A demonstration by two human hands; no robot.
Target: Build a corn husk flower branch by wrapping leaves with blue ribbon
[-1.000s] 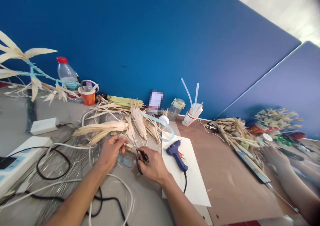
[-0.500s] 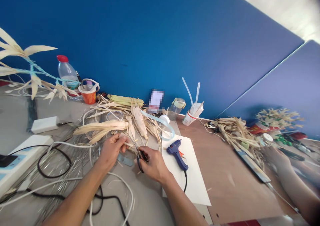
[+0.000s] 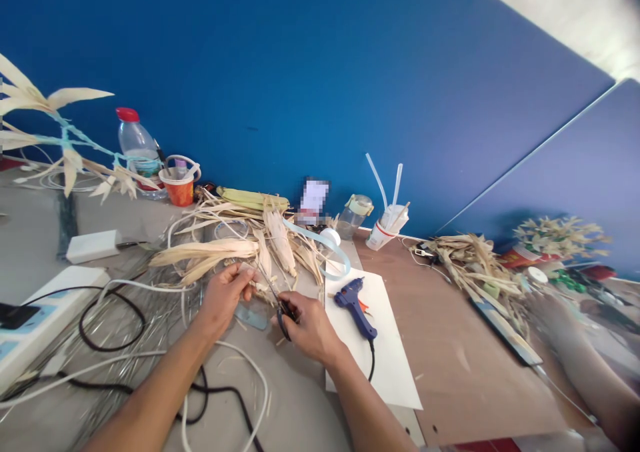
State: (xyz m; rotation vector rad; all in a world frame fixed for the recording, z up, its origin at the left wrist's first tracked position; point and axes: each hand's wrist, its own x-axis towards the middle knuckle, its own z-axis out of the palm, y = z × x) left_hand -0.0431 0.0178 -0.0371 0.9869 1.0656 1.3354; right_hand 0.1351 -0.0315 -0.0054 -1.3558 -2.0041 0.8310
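Note:
My left hand (image 3: 226, 297) pinches a small pale piece of husk (image 3: 249, 271) between thumb and fingers. My right hand (image 3: 307, 325) is wrapped round the dark handles of a pair of scissors (image 3: 286, 315), whose blades point up and left towards the left fingertips. Dried corn husks (image 3: 210, 253) lie in a heap just beyond both hands. Right of my right hand, a blue glue gun (image 3: 355, 307) rests on a white sheet (image 3: 393, 365). A pale blue strip (image 3: 320, 240) curls over the husks.
A power strip (image 3: 55, 319), black and white cables and thin wires cover the left. A bottle (image 3: 135, 145), an orange cup (image 3: 179, 189), a jar (image 3: 354, 213) and a cup with straws (image 3: 383, 233) stand behind. Another person's hand (image 3: 553, 315) is at right, by more husks (image 3: 467, 259).
The view has shifted slightly. Both hands stay nearly in place; the pale piece shows more at my left fingertips beside the scissor blades.

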